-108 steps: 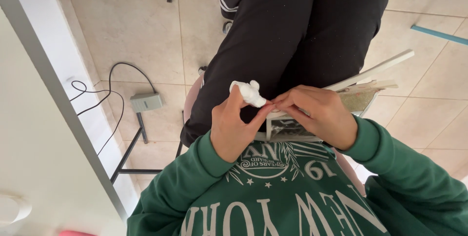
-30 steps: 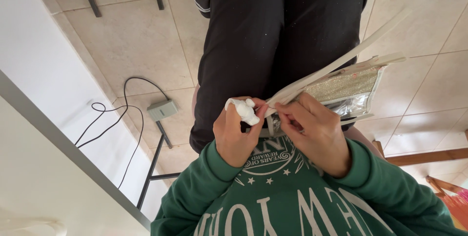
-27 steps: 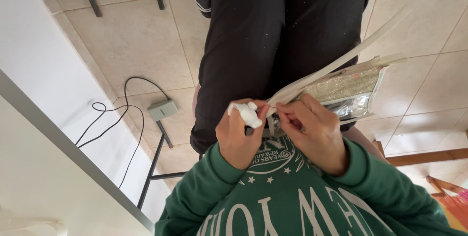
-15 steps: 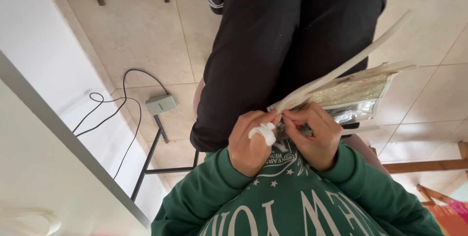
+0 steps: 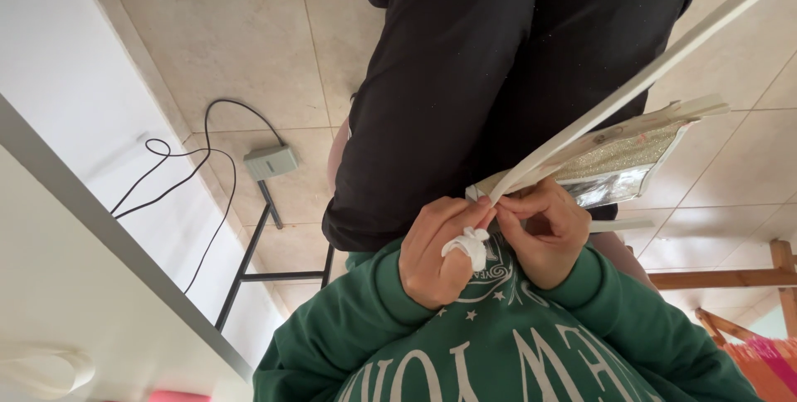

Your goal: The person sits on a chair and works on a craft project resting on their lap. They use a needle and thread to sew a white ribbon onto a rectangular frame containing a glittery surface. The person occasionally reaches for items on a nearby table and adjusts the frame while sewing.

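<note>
At the far left a pale counter (image 5: pixel 75 203) edge ran diagonally, and past it a black cable (image 5: pixel 178 182) looped over the tiled floor (image 5: pixel 241 45) to a small grey adapter box (image 5: pixel 270 161), beside a black metal frame leg (image 5: pixel 249 257). Nearer the middle, the left hand (image 5: pixel 437 248) was curled narrow, its fingers closed around a crumpled white wad (image 5: pixel 466 244) that looked like tissue or tape, held just above the green sweatshirt (image 5: pixel 498 344). Touching it, the right hand (image 5: pixel 544 232) was also closed, its fingertips pinching the near end of a long white strip (image 5: pixel 631 91) that slanted up to the right. Under the strip lay a glittery silver frame piece (image 5: pixel 618 165), resting against the black trousers (image 5: pixel 498 62). At the far right a wooden rail (image 5: pixel 722 277) crossed the floor.
</note>
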